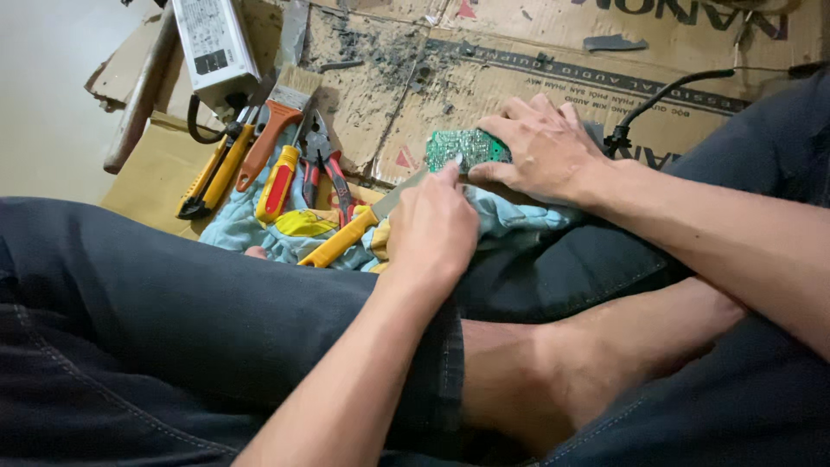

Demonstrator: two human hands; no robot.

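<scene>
**Green board pinned on the cardboard**

Cardboard (519, 78), brown and flattened, covers the pale floor (43, 104), and it is smeared with dark dust up top. A person sits cross-legged on it in dark trousers. A light blue cloth (251, 225) lies spread by the knee, carrying a paintbrush (277, 121), a yellow utility knife (212, 173), a yellow-and-red screwdriver (278, 183) and red-handled pliers (322, 160). A white boxy unit (212, 43) sits beyond them. Now the hands: the right hand (545, 147) lies curled over a green circuit board (467, 149), fingers closed down on its edge, holding it at the cloth's far side. The left hand (432, 229) is clenched around a yellow-handled tool (341, 242), fingertip touching the board.
</scene>
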